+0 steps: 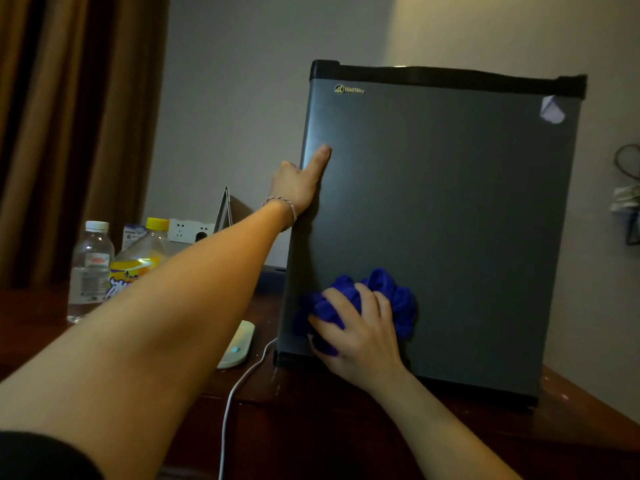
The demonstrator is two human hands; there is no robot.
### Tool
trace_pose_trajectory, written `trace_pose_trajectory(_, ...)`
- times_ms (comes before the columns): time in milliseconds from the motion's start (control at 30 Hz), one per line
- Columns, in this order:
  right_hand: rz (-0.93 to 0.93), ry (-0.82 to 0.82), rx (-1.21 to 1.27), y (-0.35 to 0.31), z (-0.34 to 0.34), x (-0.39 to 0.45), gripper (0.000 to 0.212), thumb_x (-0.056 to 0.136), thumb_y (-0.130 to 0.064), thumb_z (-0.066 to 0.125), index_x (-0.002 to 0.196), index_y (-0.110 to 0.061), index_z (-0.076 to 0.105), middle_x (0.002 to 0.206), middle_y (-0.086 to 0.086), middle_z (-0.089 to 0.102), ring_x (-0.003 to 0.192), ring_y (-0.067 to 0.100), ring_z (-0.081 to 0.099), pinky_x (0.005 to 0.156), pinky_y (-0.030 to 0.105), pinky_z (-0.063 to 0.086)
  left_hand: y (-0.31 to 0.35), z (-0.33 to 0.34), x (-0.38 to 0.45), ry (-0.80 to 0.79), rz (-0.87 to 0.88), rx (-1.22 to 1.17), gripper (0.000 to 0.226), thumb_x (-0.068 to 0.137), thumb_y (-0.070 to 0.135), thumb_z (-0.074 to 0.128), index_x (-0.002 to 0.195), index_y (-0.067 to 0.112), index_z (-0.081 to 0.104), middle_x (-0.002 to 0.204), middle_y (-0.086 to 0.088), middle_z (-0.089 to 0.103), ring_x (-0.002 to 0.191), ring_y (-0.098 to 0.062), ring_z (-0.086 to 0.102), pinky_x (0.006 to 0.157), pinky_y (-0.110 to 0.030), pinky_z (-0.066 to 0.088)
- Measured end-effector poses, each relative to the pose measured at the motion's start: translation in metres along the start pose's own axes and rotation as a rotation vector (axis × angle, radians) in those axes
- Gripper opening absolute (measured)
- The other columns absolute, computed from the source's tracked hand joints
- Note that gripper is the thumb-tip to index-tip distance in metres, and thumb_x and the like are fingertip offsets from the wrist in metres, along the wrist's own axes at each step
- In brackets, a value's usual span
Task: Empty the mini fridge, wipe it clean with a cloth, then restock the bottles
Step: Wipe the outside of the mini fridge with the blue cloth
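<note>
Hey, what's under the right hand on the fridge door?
A bunched blue cloth lies under the right hand, pressed against the lower left of the closed mini fridge door. The patch of door beneath the cloth is covered, so its state cannot be seen.

A brown curtain hangs at the left against the pale wall, and a white wall socket sits low on that wall, with a thin propped-up panel just beside it (what it is cannot be told). On the dark wooden table lies a small pale device with a lit blue spot, and a white cable runs past it toward the table's front edge. At the far right, dark looped cords hang on the wall above a white bundle.
</note>
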State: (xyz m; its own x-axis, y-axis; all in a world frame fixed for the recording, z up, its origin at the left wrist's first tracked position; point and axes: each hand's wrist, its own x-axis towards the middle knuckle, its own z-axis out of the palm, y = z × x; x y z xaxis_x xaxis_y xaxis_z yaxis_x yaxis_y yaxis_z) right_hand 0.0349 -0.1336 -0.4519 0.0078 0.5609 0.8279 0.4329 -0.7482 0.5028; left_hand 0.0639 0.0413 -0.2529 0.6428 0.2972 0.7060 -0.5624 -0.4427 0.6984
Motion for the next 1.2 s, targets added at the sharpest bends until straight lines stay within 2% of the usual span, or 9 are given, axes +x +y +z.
trace_pose_trajectory(133,0.139,0.146,-0.036,0.042,-0.023,-0.03,0.028,0.08,-0.044,0.074,0.105,-0.031,0.073,0.13,0.004,0.058,0.112,0.044,0.051,0.09,0.052,0.039,0.001,-0.001,-0.001,0.004,0.023,0.012,0.06,0.09,0.075,0.041,0.068,0.019,0.042,0.063,0.0,0.04,0.054,-0.012,0.037,0.057,-0.031,0.035)
trace_pose_trajectory(233,0.237,0.171,-0.1,0.079,-0.042,-0.067,0.033,0.081,-0.044,0.071,0.112,-0.033,0.064,0.133,0.004,0.053,0.112,0.046,0.051,0.089,0.054,0.039,0.003,0.002,-0.004,0.002,0.019,0.005,0.059,0.092,0.072,0.041,0.064,0.02,0.038,0.059,0.002,0.036,0.051,-0.012,0.033,0.056,-0.03,0.034)
trace_pose_trajectory(467,0.48,0.221,-0.216,0.108,-0.058,-0.103,0.028,0.082,-0.042,0.07,0.102,-0.023,0.077,0.129,0.009,0.056,0.11,0.048,0.051,0.091,0.053,0.037,0.008,0.003,-0.011,0.027,-0.025,0.051,0.056,0.093,0.072,0.037,0.087,0.018,0.045,0.075,0.005,0.04,0.066,-0.005,0.039,0.058,-0.019,0.029)
trace_pose_trajectory(733,0.65,0.31,-0.222,0.067,-0.04,-0.062,0.024,0.075,-0.041,0.077,0.095,-0.028,0.076,0.124,0.008,0.061,0.111,0.045,0.051,0.087,0.052,0.036,0.007,0.011,-0.015,0.112,-0.034,-0.007,0.059,0.093,0.071,0.041,0.102,0.012,0.046,0.079,0.003,0.044,0.069,-0.009,0.042,0.06,-0.021,0.034)
trace_pose_trajectory(867,0.605,0.324,-0.173,0.019,-0.017,-0.024,0.02,0.077,-0.042,0.073,0.093,-0.031,0.076,0.12,0.009,0.068,0.107,0.046,0.055,0.086,0.051,0.036,0.006,0.012,-0.017,0.113,-0.049,-0.012,0.062,0.091,0.073,0.039,0.103,0.013,0.048,0.086,0.0,0.049,0.076,-0.011,0.047,0.067,-0.028,0.037)
trace_pose_trajectory(967,0.553,0.281,-0.139,-0.003,-0.004,-0.014,0.021,0.082,-0.045,0.067,0.096,-0.032,0.076,0.12,0.009,0.068,0.109,0.045,0.052,0.084,0.051,0.037,0.005,0.012,-0.018,0.104,-0.061,0.004,0.061,0.091,0.076,0.035,0.084,0.018,0.051,0.082,-0.001,0.05,0.072,-0.012,0.046,0.07,-0.029,0.039)
trace_pose_trajectory(1033,0.505,0.265,-0.124,0.001,-0.004,-0.019,0.022,0.082,-0.045,0.067,0.097,-0.032,0.075,0.121,0.008,0.068,0.109,0.044,0.051,0.084,0.05,0.037,0.005,0.01,-0.019,0.089,-0.068,0.006,0.079,0.087,0.081,0.034,0.102,0.008,0.061,0.098,-0.011,0.061,0.085,-0.02,0.053,0.086,-0.038,0.044)
trace_pose_trajectory(1100,0.385,0.225,-0.092,0.013,-0.011,-0.034,0.025,0.079,-0.045,0.071,0.1,-0.032,0.074,0.126,0.006,0.065,0.111,0.044,0.051,0.085,0.05,0.038,0.007,0.009,-0.021,0.112,-0.085,0.02,0.094,0.086,0.083,0.034,0.121,0.0,0.06,0.12,-0.019,0.062,0.101,-0.029,0.057,0.096,-0.043,0.042)
trace_pose_trajectory(1200,0.312,0.147,-0.044,0.042,-0.028,-0.062,0.028,0.079,-0.046,0.072,0.104,-0.033,0.073,0.13,0.003,0.062,0.115,0.044,0.05,0.089,0.05,0.038,0.01,0.01,-0.023,0.135,-0.09,0.038,0.095,0.087,0.081,0.035,0.125,-0.003,0.059,0.128,-0.023,0.059,0.115,-0.035,0.056,0.099,-0.042,0.04)
